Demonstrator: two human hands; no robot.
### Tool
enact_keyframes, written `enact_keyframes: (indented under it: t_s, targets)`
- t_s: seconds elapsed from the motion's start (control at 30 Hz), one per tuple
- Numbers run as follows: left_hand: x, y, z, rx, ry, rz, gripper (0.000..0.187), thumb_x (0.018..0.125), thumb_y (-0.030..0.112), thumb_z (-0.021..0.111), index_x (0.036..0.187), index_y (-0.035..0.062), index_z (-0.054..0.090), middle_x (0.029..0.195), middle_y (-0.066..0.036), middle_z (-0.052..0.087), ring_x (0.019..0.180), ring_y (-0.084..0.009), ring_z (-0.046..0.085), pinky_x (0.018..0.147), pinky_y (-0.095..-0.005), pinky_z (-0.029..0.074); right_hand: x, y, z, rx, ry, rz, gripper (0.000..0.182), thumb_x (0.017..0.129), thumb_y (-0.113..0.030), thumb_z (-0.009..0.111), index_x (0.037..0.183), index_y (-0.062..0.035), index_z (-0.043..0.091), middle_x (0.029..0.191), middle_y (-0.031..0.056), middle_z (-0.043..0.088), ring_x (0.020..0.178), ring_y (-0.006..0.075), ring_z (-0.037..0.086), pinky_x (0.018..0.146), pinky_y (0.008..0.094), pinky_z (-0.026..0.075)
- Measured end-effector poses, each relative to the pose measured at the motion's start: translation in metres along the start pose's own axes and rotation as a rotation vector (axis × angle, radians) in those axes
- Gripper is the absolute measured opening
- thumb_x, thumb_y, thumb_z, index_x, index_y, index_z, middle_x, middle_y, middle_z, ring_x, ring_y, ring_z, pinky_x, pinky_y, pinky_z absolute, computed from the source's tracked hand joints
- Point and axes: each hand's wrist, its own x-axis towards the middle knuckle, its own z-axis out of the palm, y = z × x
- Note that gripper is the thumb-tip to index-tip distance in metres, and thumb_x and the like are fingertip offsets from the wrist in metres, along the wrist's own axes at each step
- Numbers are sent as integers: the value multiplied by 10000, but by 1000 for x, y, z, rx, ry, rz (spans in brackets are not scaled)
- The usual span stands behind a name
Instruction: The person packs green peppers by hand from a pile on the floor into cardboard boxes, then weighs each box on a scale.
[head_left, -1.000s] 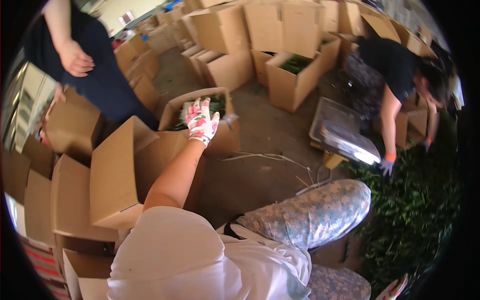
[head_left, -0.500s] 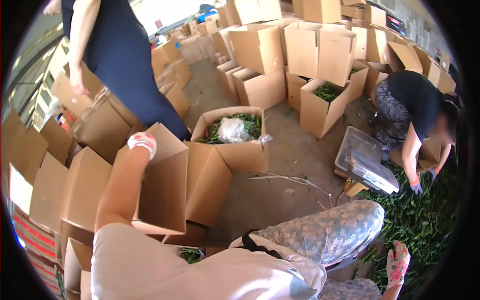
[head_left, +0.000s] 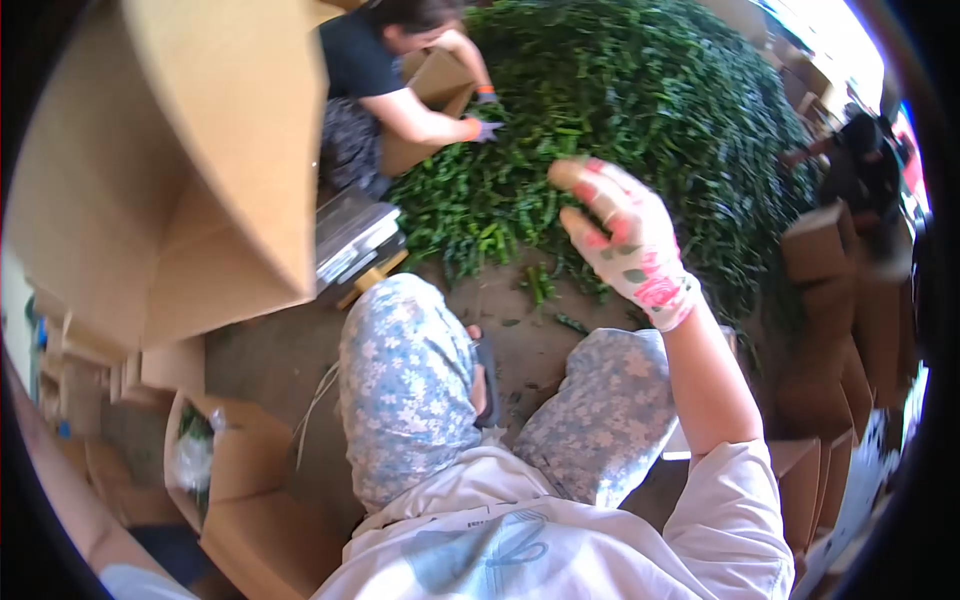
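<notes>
Okay, my white-and-pink floral-gloved right hand (head_left: pixel 625 245) is open, fingers toward the big leafy green heap (head_left: pixel 650 110); left hand out of view, can't tell.

Carton (head_left: pixel 245 110) at left: brown cardboard, matt, smooth faces; carton floor (head_left: pixel 210 265) the same. Pile (head_left: pixel 620 120), far side: leafy green stuff, rough overall, a slight gloss on some leaves; bag (head_left: pixel 193 462) at near left, thin clear plastic, crinkled and shiny. Glove (head_left: pixel 632 238) at right, soft printed cloth, matt, as are the creased trousers (head_left: pixel 400 375) and white shirt (head_left: pixel 440 565); ground (head_left: pixel 285 345) dull, scuffed.
</notes>
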Motion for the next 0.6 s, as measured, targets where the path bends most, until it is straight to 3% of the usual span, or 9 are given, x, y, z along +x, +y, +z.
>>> enact_keyframes:
  t_s: [0.07,0.13,0.2,0.27,0.33,0.4,0.47,0.5,0.6]
  targets:
    - [24,32,81,-140,2,289,351,869,188,606,1061,-105,611,1088,-243,628,968,-302,594,885,-382,460,18,-10,-42,-107,202,-90,473,681,9,694,1140,-34,591,1145,168,598,991,332,617,842,367,517]
    - [48,60,158,-603,-405,410,346,863,195,614,1058,-90,617,1020,-204,638,932,-258,601,829,-351,490,35,-18,-70,-276,280,-238,542,696,-42,715,1215,-25,559,1238,165,549,1097,339,557,919,383,470]
    - [30,96,225,-340,-301,949,311,881,192,599,1051,-67,623,979,-148,648,865,-213,614,767,-326,509,49,-10,-91,-594,259,-477,594,785,-239,701,1309,-44,499,1338,160,478,1196,351,490,986,463,405]
    - [-19,139,284,-613,-592,798,448,916,309,539,1203,-34,539,1084,-176,623,991,-272,600,867,-341,479,55,-6,-106,-891,114,-617,615,848,-414,622,1331,-60,483,1333,151,469,1212,354,468,1009,520,358]
    - [-29,145,406,-876,-921,596,556,943,379,519,1325,-19,447,1242,-152,564,1165,-285,529,983,-345,430,34,-13,-104,-920,-176,-314,618,845,-492,545,1290,-63,523,1271,136,512,1211,356,459,1045,522,315]
    - [-78,174,418,-497,-861,734,678,888,473,576,1321,-33,452,1277,-207,536,1217,-314,491,1000,-358,408,10,3,-95,-1040,-307,-156,649,853,-566,459,1265,-72,548,1213,119,542,1196,351,462,1063,532,283]
    - [-114,182,463,-456,-957,801,728,851,531,593,1286,-42,485,1273,-227,536,1200,-335,505,1004,-358,398,-6,35,-79,-941,-368,-83,603,849,-539,468,1255,-100,552,1060,109,561,1101,337,505,1017,550,335]
    - [-131,185,483,-541,-1011,822,655,871,496,566,1267,-23,505,1241,-220,558,1163,-336,531,977,-361,417,-6,43,-65,-710,-383,-27,478,652,-265,612,1117,-155,621,990,27,540,1095,261,512,974,475,404]
    - [-171,202,531,-585,-1270,779,594,883,473,564,1210,-23,538,1173,-214,599,1110,-314,572,936,-368,441,-31,89,-28,-473,-551,17,160,630,-187,616,756,-165,521,807,-9,519,954,206,531,896,380,445]
